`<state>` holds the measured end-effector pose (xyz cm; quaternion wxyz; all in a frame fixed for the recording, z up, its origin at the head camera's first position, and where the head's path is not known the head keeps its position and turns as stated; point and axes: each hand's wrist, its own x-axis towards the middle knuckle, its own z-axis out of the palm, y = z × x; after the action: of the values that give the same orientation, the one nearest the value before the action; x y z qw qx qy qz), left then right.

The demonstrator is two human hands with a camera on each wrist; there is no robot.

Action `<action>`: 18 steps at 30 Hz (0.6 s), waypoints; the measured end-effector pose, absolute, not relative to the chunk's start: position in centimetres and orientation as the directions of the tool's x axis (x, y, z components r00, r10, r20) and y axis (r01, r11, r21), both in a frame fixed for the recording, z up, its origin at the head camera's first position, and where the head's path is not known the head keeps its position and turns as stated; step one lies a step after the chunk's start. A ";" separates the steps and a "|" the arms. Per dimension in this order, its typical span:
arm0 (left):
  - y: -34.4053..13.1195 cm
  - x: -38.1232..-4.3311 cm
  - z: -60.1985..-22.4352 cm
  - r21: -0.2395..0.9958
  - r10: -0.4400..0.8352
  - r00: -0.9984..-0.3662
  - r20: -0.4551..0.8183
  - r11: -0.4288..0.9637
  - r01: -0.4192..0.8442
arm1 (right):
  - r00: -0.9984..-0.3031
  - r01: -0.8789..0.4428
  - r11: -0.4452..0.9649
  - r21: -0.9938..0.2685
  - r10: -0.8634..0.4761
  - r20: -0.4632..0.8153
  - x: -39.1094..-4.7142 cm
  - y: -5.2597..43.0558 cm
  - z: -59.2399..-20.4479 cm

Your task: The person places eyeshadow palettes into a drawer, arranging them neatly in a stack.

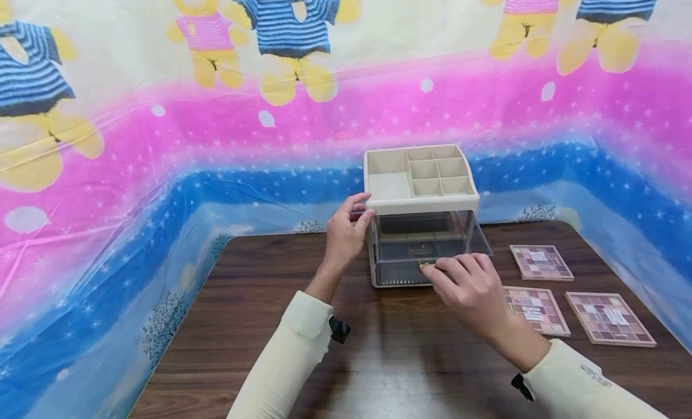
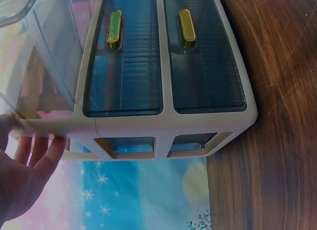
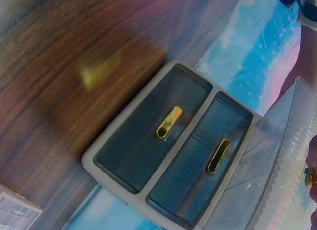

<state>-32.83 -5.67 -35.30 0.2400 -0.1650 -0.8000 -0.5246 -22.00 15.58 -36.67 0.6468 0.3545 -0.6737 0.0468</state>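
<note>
The step in hand looks to be working the top drawer of a cream plastic desktop organizer [image 1: 421,204]: a see-through, smoke-tinted plastic top drawer [image 1: 396,271] stands well out of the frame. Whether it is travelling outward or inward cannot be told.

The right grip [image 1: 469,287] is narrow, pinching a small, shiny gold-coloured handle [image 3: 310,177] on the drawer's front. The left grip [image 1: 346,238] holds the organizer's upper left corner, thumb at the front and fingers around the side, which seems to brace the frame.

The organizer stands on a dark brown wood-grain worktop [image 1: 243,347], just beyond the right grip and directly to the right of the left grip. Lower than both grips, a dark tinted middle drawer [image 2: 131,76] and a matching bottom drawer [image 2: 208,76] sit closed in the frame. To the right of the right grip lie 3 flat, square pink palettes [image 1: 611,319]; 1 of them is partly covered by the right grip.

Moving the drawer further would call for a straight, level draw or push on the handle, with the left grip firm on the corner. A sideways tug could jam the drawer or swing the light-looking organizer round.
</note>
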 end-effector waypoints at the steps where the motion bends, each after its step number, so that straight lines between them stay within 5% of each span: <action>1: -5.6 -32.8 -35.3 0.761 0.012 -0.830 0.557 0.394 0.516 | 0.084 -0.538 0.745 0.393 -0.417 0.905 -21.8 15.6 -36.7; 12: -5.6 -32.9 -35.4 0.765 0.011 -0.835 0.551 0.393 0.510 | 0.054 -0.544 0.756 0.365 -0.403 0.914 -21.1 15.9 -37.0; 18: -5.6 -32.9 -35.4 0.758 0.014 -0.830 0.558 0.398 0.517 | -0.080 -0.579 0.784 0.224 -0.328 0.941 -21.0 17.5 -36.8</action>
<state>-32.92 -5.61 -35.38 0.2402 -0.1658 -0.8009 -0.5229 -20.96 17.49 -36.84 0.6022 0.3119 -0.7275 0.1042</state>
